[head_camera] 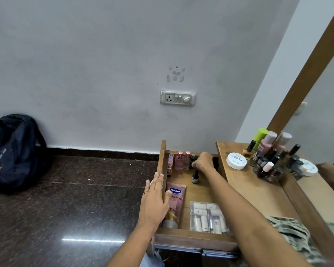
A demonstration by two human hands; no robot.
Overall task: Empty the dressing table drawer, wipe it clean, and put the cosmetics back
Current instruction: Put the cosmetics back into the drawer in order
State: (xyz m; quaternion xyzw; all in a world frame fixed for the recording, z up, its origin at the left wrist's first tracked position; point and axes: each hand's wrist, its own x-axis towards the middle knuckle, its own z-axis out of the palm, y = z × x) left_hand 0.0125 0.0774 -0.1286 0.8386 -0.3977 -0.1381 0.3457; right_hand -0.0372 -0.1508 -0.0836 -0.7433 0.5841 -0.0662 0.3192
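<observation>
Head view only. Seeing the drawer (195, 239) pulled open, left of the tabletop (247, 191), over dark polished floor (75, 199). Cosmetics inside.

Far end: two pink perfume bottles (180, 160) upright, slim pink tubes (170, 163) against the left wall, small grey-capped bottle (192, 157) just right of the perfumes.
Mid-drawer: small dark dropper bottle (195, 178), upright, standing apart.
Near end: pink Vaseline tube (176, 203) lying flat along the left wall, cap toward the near end. Beside it, clear pouch (208, 216) of small white bottles, also flat.

Left grip (154, 199): released, fingers straight, laid over the drawer's left wall, thumb above the Vaseline tube, ring on one finger.
Right grip (202, 162): at the far end, fingers curled down just beside the grey-capped bottle. Can't tell whether pinching anything, fingertips hidden.

On the tabletop: white round jar (236, 160), cluster of nail polish bottles (266, 166), green-capped bottle (260, 134), all close to the mirror (320, 122). Patterned cloth (289, 228) at the near edge.

Elsewhere: dark backpack (14, 151) leaning on the wall, switch panel (177, 98) on the wall above the drawer.
</observation>
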